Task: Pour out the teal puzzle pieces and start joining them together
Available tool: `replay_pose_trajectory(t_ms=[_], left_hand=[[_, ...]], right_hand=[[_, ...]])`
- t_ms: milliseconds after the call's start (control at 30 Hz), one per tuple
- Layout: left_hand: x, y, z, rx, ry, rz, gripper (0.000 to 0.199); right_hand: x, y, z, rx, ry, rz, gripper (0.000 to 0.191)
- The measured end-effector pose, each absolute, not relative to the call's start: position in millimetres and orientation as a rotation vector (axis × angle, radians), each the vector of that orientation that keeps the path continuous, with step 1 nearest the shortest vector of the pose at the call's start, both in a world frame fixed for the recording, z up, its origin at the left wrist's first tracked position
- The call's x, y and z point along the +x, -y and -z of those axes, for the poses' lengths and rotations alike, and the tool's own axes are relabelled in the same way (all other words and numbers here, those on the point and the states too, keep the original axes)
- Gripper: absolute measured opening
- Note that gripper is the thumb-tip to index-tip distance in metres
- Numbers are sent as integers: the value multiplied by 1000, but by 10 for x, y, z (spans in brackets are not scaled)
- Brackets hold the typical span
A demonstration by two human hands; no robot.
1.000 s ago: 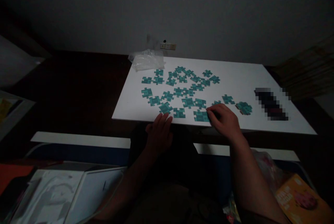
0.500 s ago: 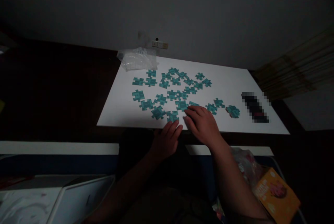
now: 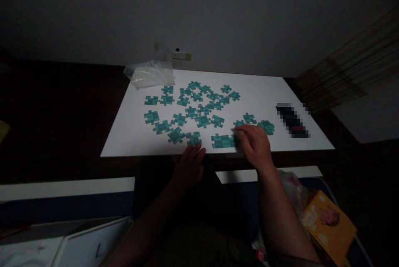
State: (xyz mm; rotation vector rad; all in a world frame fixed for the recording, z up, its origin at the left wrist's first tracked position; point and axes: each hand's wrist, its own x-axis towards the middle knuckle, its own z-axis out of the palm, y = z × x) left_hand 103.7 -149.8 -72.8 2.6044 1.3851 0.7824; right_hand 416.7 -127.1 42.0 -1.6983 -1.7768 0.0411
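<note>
Teal jigsaw pieces (image 3: 199, 109) lie flat across a white bench (image 3: 268, 92), most with gaps between them, which seems to keep each outline easy to read. The right hand (image 3: 254, 146) sits at the front of the spread, its fingers (image 3: 241, 133) curled down over the right end of a joined strip of pieces (image 3: 222, 141). This grip bears on the strip without lifting it; whether it pinches a piece or merely rests there cannot be told, because the hand hides the contact. The strip lies just left of the right grip, along the bench's front edge, probably placed there to stay within easy reach. Just beyond the right grip sits a rounded clump of pieces (image 3: 266, 127).

The left hand (image 3: 188, 167) is loose and open, holding nothing visible, at the bench's front edge just below a single piece (image 3: 193, 138). Its relaxed fingers suggest it is waiting rather than working.

Farther ahead and left of the left grip lies a crumpled clear plastic bag (image 3: 149, 74). A blurred dark object (image 3: 291, 119) sits on the bench right of the right grip, while an orange booklet (image 3: 327, 225) lies below and right of it, off the bench.
</note>
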Motion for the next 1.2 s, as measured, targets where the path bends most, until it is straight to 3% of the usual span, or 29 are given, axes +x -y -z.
replay_pose_trajectory(t_ms=[300,767,1200], left_hand=[[1059,1452,851,2508,-1407,-881,71],[1105,1484,864,2484,-1560,-953,61],[1107,1566,813,2538,-1582,-895,82]], right_hand=[[4315,1194,-184,-1740,1460,-117,30],[4293,1230,-143,-1785,1669,-131,30],[4248,1199,-162,-1794,1759,-90,26]])
